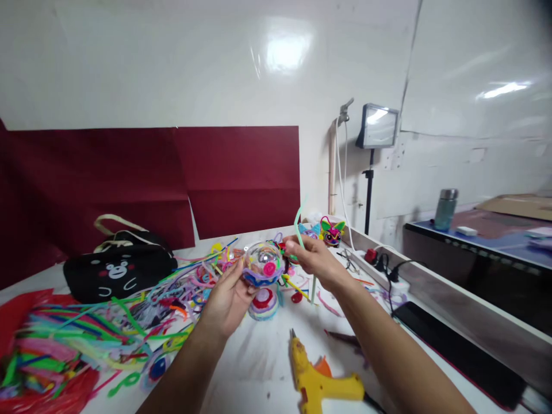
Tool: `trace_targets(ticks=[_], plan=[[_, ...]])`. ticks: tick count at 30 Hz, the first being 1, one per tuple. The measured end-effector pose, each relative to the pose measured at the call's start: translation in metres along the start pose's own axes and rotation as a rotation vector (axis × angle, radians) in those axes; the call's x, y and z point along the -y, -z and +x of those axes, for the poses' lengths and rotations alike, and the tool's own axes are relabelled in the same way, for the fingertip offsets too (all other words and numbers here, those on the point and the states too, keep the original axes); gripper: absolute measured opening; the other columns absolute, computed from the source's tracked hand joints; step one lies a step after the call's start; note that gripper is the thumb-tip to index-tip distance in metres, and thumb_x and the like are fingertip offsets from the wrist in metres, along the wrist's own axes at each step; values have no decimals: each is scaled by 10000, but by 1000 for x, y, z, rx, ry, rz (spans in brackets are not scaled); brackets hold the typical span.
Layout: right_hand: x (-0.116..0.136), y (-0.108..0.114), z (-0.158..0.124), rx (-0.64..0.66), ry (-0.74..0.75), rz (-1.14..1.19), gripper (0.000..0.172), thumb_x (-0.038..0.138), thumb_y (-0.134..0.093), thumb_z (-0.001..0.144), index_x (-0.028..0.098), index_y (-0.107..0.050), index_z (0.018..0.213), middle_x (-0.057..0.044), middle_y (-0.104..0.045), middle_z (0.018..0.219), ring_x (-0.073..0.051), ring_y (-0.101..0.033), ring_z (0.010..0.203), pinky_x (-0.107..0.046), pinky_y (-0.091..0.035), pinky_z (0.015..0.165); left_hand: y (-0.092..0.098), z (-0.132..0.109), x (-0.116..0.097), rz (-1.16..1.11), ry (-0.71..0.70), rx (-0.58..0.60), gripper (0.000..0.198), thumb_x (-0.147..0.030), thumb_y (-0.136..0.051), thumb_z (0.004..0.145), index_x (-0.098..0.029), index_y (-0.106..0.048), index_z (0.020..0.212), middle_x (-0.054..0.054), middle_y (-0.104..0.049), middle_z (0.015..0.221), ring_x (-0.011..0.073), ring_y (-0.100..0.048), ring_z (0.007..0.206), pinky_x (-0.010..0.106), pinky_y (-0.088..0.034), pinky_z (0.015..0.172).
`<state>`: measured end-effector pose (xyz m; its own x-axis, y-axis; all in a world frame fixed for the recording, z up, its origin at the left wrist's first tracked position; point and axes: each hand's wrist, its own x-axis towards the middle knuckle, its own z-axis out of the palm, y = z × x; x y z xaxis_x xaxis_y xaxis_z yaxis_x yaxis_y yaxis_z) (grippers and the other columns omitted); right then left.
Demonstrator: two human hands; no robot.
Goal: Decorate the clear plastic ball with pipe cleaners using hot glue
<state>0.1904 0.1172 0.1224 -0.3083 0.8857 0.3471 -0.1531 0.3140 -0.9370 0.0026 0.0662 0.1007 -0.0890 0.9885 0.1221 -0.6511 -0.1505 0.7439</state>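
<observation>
Clear dome [261, 257] held at edge in L hand [226, 298] grip; R hand [317, 260] grip narrow, w/ green strip [297, 221].

Green strip [297, 222] partly behind right fingers [301, 255]; glue gun [317, 383] cropped.

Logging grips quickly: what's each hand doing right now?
Left hand: closed, holding a clear dome with fuzzy trim.
Right hand: closed, pinching a pale green strip.
</observation>
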Motion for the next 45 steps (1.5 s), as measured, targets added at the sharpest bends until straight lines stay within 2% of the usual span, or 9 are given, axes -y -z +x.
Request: trace_targets(ticks=[4,8,11,14,17,20,26,34,45], plan=[[13,10,-8,-46,171,-208,513,578,-385,932,143,-654,898,20,-470,638,-90,-363,521,-232,-255,479,0,-3,0,-35,8,-54,87,-89,-633,841,-158,-639,894,-22,-686,760,73,-597,528,148,-376,345],[25,18,-26,-82,326,-468,412,464,-459,936,152,-607,713,23,-448,597,-110,-420,582,-246,-308,548,-2,-5,5,-9,34,-77,65,-87,-602,864,-148,-626,863,-25,-668,727,67,-575,476,154,-418,352],[29,21,-39,-61,359,-555,395,395,-487,941,160,-557,631,27,-471,569,-101,-434,554,-241,-321,538,-4,-6,9,14,57,-57,83,-94,-563,891,-144,-629,885,-10,-671,731,79,-600,508,175,-494,420],[29,21,-48,-70,429,-582,284,306,-531,931,156,-636,713,7,-603,625,-105,-518,569,-233,-377,557,-7,-10,12,25,61,-47,86,-100,-555,896,-140,-627,871,10,-684,761,98,-633,570,209,-550,499],[32,22,-54,-158,580,-640,141,222,-580,901,163,-705,874,-24,-700,760,-130,-612,668,-239,-433,617,-10,-13,11,39,54,-11,93,-112,-555,898,-134,-624,840,24,-685,753,100,-623,563,202,-531,488],[38,23,-60,-225,677,-713,144,214,-587,904,175,-723,932,-36,-710,809,-140,-627,714,-254,-449,652,-12,-16,10,55,56,4,108,-124,-549,901,-127,-625,824,23,-671,710,90,-580,506,191,-488,447],[51,19,-74,-275,780,-797,169,188,-580,916,154,-709,811,0,-582,651,-106,-526,601,-249,-393,581,-11,-16,7,49,42,-4,66,-133,-568,892,-133,-618,849,20,-652,705,86,-556,509,170,-414,400],[52,12,-81,-284,883,-760,64,93,-647,842,137,-694,842,-12,-631,718,-86,-546,600,-214,-400,544,-14,-21,-4,46,-6,20,99,-120,-547,900,-134,-644,897,32,-668,785,104,-602,583,189,-466,427],[47,5,-83,-107,831,-722,94,177,-643,881,141,-687,806,-12,-646,666,-93,-547,575,-236,-395,546,-27,-36,-17,49,7,-10,154,-61,-514,885,-111,-656,851,67,-689,841,144,-660,679,282,-599,607]])
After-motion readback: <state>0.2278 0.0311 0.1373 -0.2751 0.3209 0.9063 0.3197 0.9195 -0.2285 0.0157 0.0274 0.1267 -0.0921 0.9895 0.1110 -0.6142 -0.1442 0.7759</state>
